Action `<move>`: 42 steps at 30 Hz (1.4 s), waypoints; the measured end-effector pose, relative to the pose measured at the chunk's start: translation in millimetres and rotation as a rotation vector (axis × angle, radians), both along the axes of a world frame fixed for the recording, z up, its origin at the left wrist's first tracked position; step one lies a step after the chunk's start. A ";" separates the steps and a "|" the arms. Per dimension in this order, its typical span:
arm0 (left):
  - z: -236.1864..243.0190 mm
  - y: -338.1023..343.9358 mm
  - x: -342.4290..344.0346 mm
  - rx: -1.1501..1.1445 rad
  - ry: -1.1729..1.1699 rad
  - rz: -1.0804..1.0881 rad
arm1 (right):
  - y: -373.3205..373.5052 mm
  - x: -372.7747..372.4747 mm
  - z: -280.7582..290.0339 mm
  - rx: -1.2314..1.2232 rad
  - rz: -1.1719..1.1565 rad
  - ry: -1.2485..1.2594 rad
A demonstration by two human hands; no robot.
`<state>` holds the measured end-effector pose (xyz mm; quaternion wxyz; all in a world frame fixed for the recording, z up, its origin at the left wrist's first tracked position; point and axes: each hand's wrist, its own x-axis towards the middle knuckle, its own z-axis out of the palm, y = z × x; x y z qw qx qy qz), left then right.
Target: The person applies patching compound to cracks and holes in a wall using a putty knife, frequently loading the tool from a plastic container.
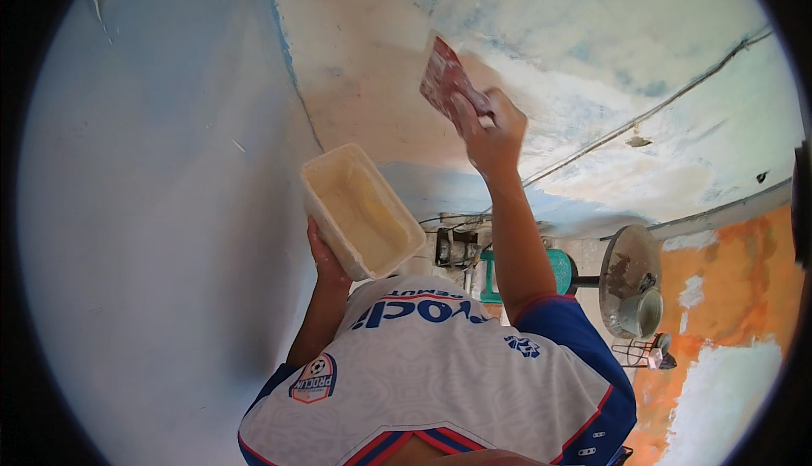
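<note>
The left hand (327,256) is gripping the tub (337,168) at its lower left. Above and right of the tub, the right hand (496,133) is gripping the scraper (442,79) by its handle.

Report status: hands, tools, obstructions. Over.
Left hand holding pale rectangular tub. Right hand gripping reddish putty knife, contact with patchy wall unclear. Cable runs along wall, right of putty knife.
</note>
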<state>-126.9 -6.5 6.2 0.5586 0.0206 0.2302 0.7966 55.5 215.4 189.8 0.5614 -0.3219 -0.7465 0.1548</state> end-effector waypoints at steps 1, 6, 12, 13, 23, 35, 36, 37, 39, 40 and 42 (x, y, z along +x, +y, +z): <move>-0.7 -1.9 0.3 0.011 0.006 0.002 | 9.6 -2.6 0.1 0.015 -0.059 -0.031; 10.2 -1.1 -1.4 0.009 -0.018 -0.009 | 53.4 46.8 -17.9 -0.059 -0.298 0.272; 11.8 11.2 -1.8 0.078 -0.044 -0.094 | 1.1 25.5 -7.0 -0.143 0.040 0.066; 15.4 13.9 -0.9 0.097 -0.060 -0.135 | 2.4 6.6 -7.6 -0.030 0.044 0.045; 9.2 20.3 -12.6 0.196 0.084 -0.154 | 1.8 28.7 -22.7 -0.276 -0.213 0.425; 14.1 11.0 4.3 0.072 0.145 -0.126 | 5.8 14.2 -31.9 0.031 -0.489 0.157; 11.9 11.4 4.7 0.051 0.101 -0.132 | 3.6 13.0 -31.0 0.064 -0.404 0.145; 7.9 11.0 5.6 0.029 0.057 -0.143 | -1.9 10.3 -23.1 0.095 -0.324 0.134; -1.8 8.1 4.8 -0.011 0.042 -0.145 | -7.0 -3.8 -11.4 0.181 -0.116 0.074; -7.7 10.5 5.1 -0.019 0.066 -0.144 | -4.5 -12.4 -8.7 0.208 -0.111 0.049; -7.3 11.9 8.9 -0.007 0.089 -0.158 | 8.1 -24.7 -8.9 0.263 -0.092 -0.010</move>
